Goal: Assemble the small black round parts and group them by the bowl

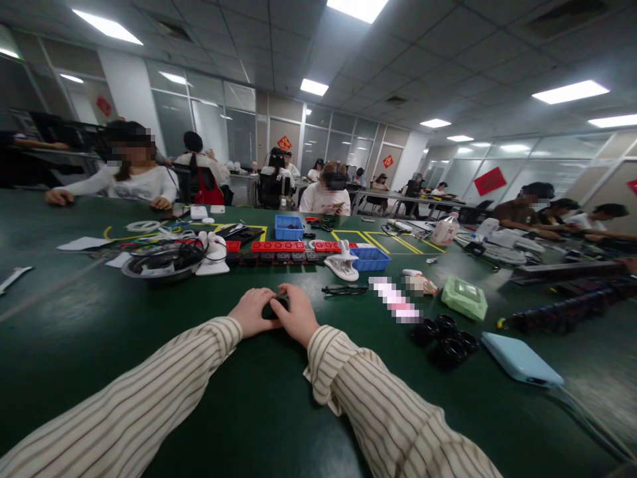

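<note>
Left hand [255, 312], right hand [299, 316]: fingers curved together, seemingly resting on surface [259, 405]; any pinch cannot be told. Black glasses [343, 291]: right of fingers, apparently kept reachable.

Between the left hand [255, 312] and right hand [300, 315], a dark patch [277, 308] is too unclear to identify; the bottom edge cuts off both striped sleeves [134, 395].

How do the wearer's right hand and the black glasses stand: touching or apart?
Apart. The head view shows green tabletop between the right hand and the glasses.
</note>
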The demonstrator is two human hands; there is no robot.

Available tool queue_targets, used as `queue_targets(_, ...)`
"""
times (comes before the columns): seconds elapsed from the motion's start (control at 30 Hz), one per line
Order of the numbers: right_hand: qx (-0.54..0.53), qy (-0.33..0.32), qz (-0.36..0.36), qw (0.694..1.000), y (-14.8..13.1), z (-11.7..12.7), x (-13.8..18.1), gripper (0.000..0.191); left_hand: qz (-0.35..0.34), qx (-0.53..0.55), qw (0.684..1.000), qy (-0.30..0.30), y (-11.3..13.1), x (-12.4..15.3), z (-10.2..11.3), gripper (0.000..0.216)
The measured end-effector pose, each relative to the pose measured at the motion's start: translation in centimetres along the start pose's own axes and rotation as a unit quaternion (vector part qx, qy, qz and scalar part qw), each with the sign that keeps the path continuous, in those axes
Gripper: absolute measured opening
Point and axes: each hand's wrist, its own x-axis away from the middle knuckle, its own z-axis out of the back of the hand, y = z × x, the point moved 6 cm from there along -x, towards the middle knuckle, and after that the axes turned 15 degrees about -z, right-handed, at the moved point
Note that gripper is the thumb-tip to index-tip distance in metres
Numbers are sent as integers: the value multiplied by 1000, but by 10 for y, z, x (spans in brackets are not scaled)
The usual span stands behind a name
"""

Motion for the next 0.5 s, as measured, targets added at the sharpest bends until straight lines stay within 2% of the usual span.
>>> queue_targets(0.3,32,16,-42,998,4,2,-1,37,56,-36,998,2,7,-1,4,48)
queue_targets(0.5,40,13,-11,999,0,0,-2,25,41,-37,998,-5,1,-1,2,34)
